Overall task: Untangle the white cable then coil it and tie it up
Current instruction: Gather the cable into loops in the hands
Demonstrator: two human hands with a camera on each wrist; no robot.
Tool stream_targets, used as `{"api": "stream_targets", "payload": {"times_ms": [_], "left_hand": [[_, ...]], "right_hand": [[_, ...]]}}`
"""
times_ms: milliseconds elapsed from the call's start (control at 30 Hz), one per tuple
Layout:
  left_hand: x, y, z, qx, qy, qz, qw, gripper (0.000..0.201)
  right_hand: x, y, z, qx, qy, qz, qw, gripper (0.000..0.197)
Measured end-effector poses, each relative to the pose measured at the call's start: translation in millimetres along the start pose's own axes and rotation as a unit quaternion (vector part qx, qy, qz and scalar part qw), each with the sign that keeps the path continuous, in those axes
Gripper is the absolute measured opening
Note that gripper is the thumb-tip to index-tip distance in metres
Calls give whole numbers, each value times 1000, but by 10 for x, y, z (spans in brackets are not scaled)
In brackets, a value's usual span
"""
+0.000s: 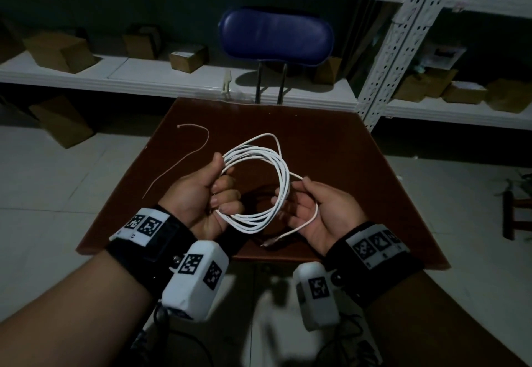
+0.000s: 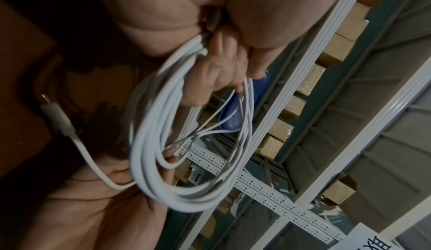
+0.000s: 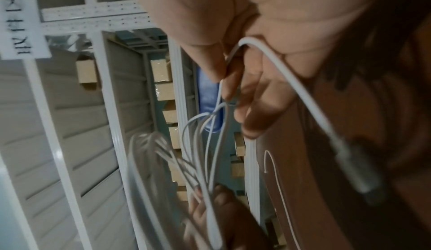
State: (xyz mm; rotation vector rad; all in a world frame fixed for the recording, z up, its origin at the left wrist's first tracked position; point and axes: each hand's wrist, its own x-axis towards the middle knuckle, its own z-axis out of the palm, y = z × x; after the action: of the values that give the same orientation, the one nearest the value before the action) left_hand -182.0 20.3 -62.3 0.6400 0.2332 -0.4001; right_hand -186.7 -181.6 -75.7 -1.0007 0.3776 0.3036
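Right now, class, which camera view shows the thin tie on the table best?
The head view: the thin tie lies whole and unobstructed on the table, left of the coiled white cable. The right wrist view shows the tie as a faint, blurred line. The left wrist view does not show it.

Counts: 1 white cable [image 1: 260, 182], coiled, roughly 5–6 loops, exact count unclear; 1 plug [image 1: 269, 242] visible at its free end, lower centre. 1 thin tie [image 1: 184, 156], upper left on 1 brown table [image 1: 345, 147]. 2 hands: left hand [image 1: 207, 194], right hand [image 1: 325, 211]. 1 blue chair [image 1: 276, 35], top centre. About 10 cardboard boxes [image 1: 188, 57] on the shelves.
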Motion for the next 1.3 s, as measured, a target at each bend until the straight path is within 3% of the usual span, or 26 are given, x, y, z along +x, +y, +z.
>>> {"api": "stream_targets", "payload": {"times_ms": [200, 467, 767, 867, 1000, 1033, 1100, 1200, 1300], "left_hand": [[61, -59, -17, -23, 48, 19, 998, 32], [92, -201, -12, 58, 97, 53, 992, 33], [74, -334, 26, 129, 126, 61, 982, 31], [68, -354, 38, 221, 131, 97, 962, 34], [85, -360, -67, 414, 146, 126, 890, 50], [82, -370, -80, 405, 143, 113, 896, 52], [91, -412, -81, 319, 126, 79, 936, 53], [98, -469, -35, 221, 118, 58, 966, 43], [89, -433, -13, 147, 130, 17, 980, 38]], "right_hand": [[-39, 36, 68, 50, -23, 27, 998, 34], [-14, 37, 80, 63, -43, 36, 996, 46], [-41, 104, 102, 47, -42, 4, 998, 11], [-43, 126, 110, 78, -44, 23, 996, 8], [-51, 149, 109, 89, -37, 41, 994, 21], [-49, 151, 107, 90, -34, 42, 994, 23], [-36, 157, 101, 87, -22, 41, 995, 26], [-32, 143, 111, 60, -7, 37, 998, 29], [-38, 102, 112, 34, 5, 61, 998, 60]]}}
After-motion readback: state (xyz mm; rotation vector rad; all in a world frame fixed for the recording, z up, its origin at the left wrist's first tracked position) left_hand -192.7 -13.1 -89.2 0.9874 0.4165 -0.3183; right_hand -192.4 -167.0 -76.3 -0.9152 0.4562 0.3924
